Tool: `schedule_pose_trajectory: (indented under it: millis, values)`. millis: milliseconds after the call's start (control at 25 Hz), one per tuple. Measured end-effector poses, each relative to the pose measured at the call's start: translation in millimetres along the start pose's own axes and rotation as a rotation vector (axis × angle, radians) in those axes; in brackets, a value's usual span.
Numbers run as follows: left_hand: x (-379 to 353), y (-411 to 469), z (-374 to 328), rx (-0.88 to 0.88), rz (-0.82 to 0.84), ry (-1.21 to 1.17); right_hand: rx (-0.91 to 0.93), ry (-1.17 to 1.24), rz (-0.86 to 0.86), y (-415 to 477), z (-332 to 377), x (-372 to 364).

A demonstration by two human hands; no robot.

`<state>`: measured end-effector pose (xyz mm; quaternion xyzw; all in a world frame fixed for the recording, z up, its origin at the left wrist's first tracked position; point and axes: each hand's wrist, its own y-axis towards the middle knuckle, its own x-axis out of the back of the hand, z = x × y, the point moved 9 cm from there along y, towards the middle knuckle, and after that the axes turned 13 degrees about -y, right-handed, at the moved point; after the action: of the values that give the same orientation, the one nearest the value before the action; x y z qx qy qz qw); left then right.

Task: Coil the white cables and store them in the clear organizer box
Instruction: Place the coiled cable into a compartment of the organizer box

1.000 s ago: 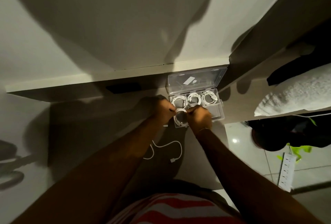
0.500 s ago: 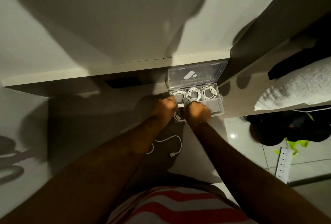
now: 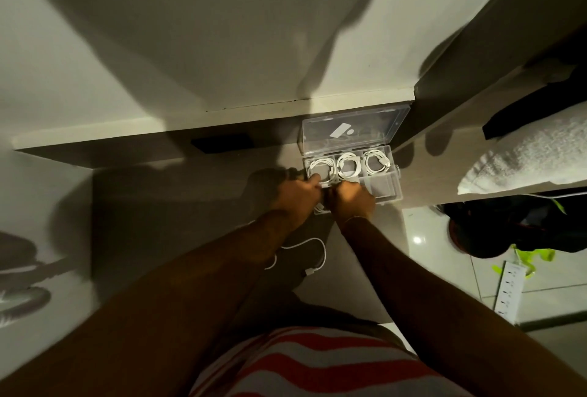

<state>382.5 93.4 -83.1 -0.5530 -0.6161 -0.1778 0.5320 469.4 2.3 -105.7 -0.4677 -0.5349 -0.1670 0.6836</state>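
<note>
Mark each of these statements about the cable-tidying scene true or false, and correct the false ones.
1. The clear organizer box has its lid shut. False: the lid is open, tilted back toward the wall.
2. Three coiled white cables lie in the box's far row, the rightmost in its own compartment. True.
3. Both hands, left and right, are at the box's near left part. True.
4. Every cable is already in the box. False: a loose white cable lies on the table between the forearms.
5. The near right compartment holds a cable. False: it looks empty.
</note>
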Motion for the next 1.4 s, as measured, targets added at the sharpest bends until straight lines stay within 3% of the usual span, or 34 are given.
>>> schedule_pose_trajectory:
  millis: [80,240,520,680,760,880,1120,1240,1400]
  values:
    - [-2,-1,-1,-0.016,0.034,0.116,-0.067,0.104,0.008,-6,-8,-6]
    - [-4,5,-5,0.066,0.059,0.089,-0.128,0.185,0.019,-9,-17,-8]
    - [-2,9,-3,0.135,0.071,0.078,0.05,0.073,-0.01,-1,-14,7]
    - [-14,8,23,0.394,0.215,-0.18,0.032,0.041,-0.019,-10,-22,7]
    - [-13,8,28,0.448,0.208,-0.298,0.034,0.059,-0.017,-15,-18,8]
    - [-10,5,26,0.398,0.167,-0.4,0.103,0.131,-0.003,-19,-13,6]
    - [-10,-25,22,0.251,-0.016,-0.767,0.416,0.125,0.06,-34,-4,4]
    - [-15,-32,21,0.259,-0.018,-0.868,0.388,0.203,0.072,-34,-2,7]
    - [-16,-33,19,0.269,-0.096,-1.07,0.217,0.364,0.111,-28,-8,9]
